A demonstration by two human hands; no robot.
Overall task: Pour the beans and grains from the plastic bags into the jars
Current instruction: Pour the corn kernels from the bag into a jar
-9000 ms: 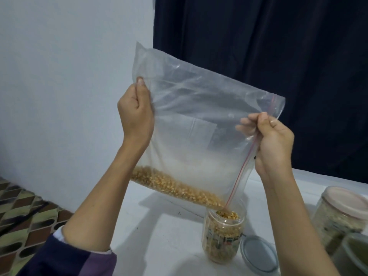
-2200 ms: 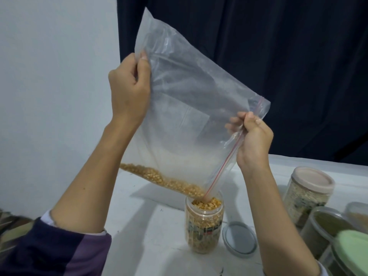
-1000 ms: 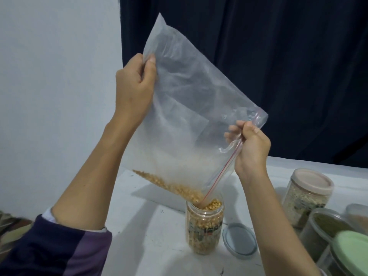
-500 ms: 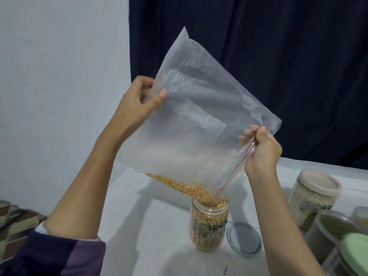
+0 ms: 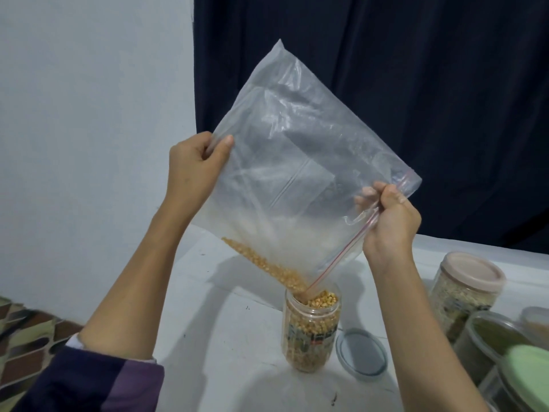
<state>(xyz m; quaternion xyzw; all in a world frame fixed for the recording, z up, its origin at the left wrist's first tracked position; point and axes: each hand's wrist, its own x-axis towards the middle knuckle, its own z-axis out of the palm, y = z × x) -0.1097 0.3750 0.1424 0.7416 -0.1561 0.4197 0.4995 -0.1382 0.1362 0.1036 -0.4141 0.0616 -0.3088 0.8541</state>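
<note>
Bag (image 5: pixel 297 173) between left hand (image 5: pixel 193 171) and right hand (image 5: pixel 389 221).

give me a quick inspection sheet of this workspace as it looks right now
surface: white table, a few dark specks, otherwise bare on the near left
job's things: clear zip bag tilted, its low corner at the mouth of the open jar; yellow kernels left along the bag's lower edge; jar almost full; grey lid lying flat to the jar's right
clutter: pink-lidded jar and further containers, one with a green lid, at the right edge
grippers: left hand pinching the bag's upper left edge; right hand gripping the zip strip
cables: nothing seen
surroundings: pale wall, dark curtain, patterned floor
</note>
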